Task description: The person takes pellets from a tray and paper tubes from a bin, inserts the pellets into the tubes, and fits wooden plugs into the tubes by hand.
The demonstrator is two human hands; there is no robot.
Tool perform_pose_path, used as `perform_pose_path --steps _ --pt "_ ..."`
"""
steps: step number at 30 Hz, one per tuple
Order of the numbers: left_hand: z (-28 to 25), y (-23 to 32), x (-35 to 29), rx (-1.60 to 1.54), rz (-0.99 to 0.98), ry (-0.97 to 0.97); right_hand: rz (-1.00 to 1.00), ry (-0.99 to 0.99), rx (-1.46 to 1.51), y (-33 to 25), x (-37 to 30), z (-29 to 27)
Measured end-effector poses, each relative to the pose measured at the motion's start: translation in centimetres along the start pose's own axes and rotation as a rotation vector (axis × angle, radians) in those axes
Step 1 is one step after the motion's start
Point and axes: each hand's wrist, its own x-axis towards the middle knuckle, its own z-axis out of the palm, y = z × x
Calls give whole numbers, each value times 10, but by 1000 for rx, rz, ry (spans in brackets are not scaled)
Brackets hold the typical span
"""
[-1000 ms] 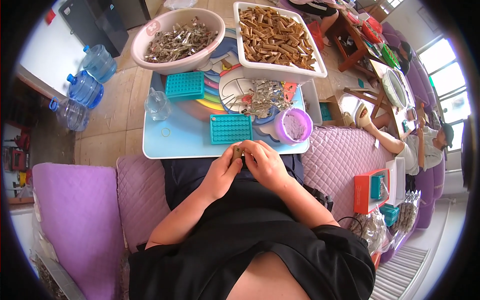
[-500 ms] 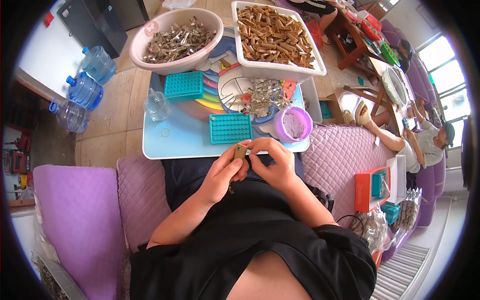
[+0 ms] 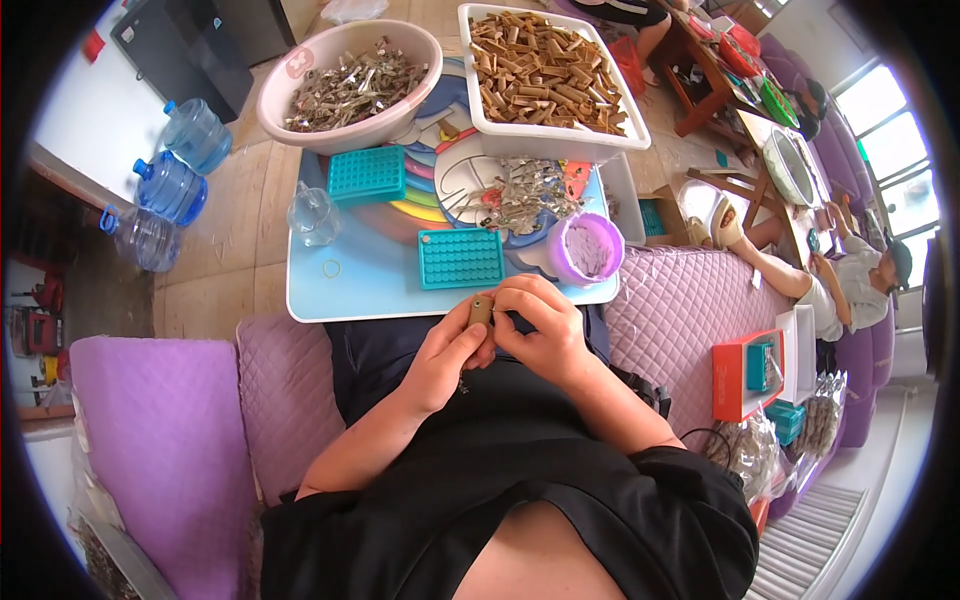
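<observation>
Close to my body, just off the table's near edge, my left hand (image 3: 446,352) is closed around a small olive-brown casing (image 3: 481,309) with a tiny hole near its top. My right hand (image 3: 548,332) meets it from the right, thumb and forefinger pinched at the casing's side. What that pinch holds, if anything, is too small to make out. Straight ahead lies a teal tray with rows of small holes (image 3: 461,260). To its right stands a purple tub (image 3: 557,262) with a pale lining.
A pink basin (image 3: 278,128) of metal parts and a white bin (image 3: 560,145) of brown casings stand at the far side. Loose metal parts (image 3: 535,195), another teal tray (image 3: 367,175) and a clear jug (image 3: 313,215) share the table. At right, a person (image 3: 855,285) sits working.
The casing has turned slightly between my hands, and my right fingers have shifted a little at its side. The view has tilted slightly.
</observation>
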Motion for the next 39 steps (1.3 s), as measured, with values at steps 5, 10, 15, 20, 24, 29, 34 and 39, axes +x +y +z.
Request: perform_pose_path --steps 5,10,15,20,24,29,34,39 --pt "-11 5 0 -16 -62 -126 55 -74 53 -4 0 -10" --pt "-20 13 -1 -130 -164 -440 -17 -373 281 -7 10 -40" --pt "-6 12 12 -101 -217 -465 327 -108 795 46 -10 -74" --pt "-25 2 19 -62 -129 -232 554 753 1167 138 -18 -132" --pt "-34 -7 17 -104 -194 -206 855 1041 898 231 -84 -138" --pt "-38 -13 18 -134 -224 -28 1148 971 654 295 -131 -114" --pt "-35 -10 23 -158 -204 8 1115 799 345 341 -119 -126" --pt "-36 -18 21 -121 -211 -34 1118 722 192 355 -72 -157"
